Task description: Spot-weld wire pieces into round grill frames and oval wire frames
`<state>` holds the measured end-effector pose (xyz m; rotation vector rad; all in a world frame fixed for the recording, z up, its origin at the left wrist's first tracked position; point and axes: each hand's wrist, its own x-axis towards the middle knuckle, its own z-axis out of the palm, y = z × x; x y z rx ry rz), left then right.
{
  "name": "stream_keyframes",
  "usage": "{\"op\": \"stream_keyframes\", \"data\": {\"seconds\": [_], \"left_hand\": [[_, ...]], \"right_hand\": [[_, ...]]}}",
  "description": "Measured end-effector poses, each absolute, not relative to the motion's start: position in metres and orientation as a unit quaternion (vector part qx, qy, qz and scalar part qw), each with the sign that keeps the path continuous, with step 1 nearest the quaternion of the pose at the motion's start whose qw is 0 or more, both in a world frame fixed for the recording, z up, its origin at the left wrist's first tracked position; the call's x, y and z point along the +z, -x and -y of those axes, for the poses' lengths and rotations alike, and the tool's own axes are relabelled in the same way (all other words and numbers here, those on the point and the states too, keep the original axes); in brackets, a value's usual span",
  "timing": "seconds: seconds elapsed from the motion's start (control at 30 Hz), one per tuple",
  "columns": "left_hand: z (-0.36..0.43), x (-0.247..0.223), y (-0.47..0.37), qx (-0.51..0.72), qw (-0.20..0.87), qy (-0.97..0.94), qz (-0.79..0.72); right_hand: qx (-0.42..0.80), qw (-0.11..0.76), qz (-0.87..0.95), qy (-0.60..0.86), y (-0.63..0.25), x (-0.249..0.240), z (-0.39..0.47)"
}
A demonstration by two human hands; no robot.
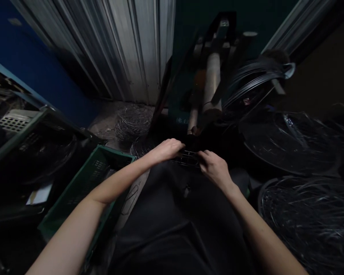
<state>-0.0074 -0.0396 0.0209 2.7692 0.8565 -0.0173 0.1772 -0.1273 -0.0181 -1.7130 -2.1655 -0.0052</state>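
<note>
Between my two hands is a small frame of thin, shiny metal wires (190, 154), low in front of my lap. My left hand (169, 149) has its fingers closed at the left end of the wires. At the right end, my right hand (215, 165) pinches with its thumb and fingers. The dim light hides the fingertips and the frame's full shape. Dark cloth (186, 217) covers my lap just under the hands. Straight ahead stands a dark machine with a pale metal cylinder (213, 78).
A green plastic crate (116, 152) sits to my left, with a dark crate (46, 152) beyond it. Tangled wire (133, 122) lies on the floor ahead. A wire coil (249, 82) hangs by the machine. Round tubs on the right hold wire pieces (312, 217).
</note>
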Motion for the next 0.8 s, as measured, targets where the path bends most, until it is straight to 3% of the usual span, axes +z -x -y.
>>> {"op": "stream_keyframes", "data": {"seconds": [0.4,0.8], "left_hand": [[0.012,0.037,0.0,0.055,0.204,-0.931,-0.298],[-0.018,0.052,-0.018,0.021,0.185,-0.923,-0.336]], "right_hand": [[0.111,0.279,0.725,0.619,-0.195,0.004,0.096],[0.096,0.281,0.715,0.633,-0.207,0.018,0.069]]}}
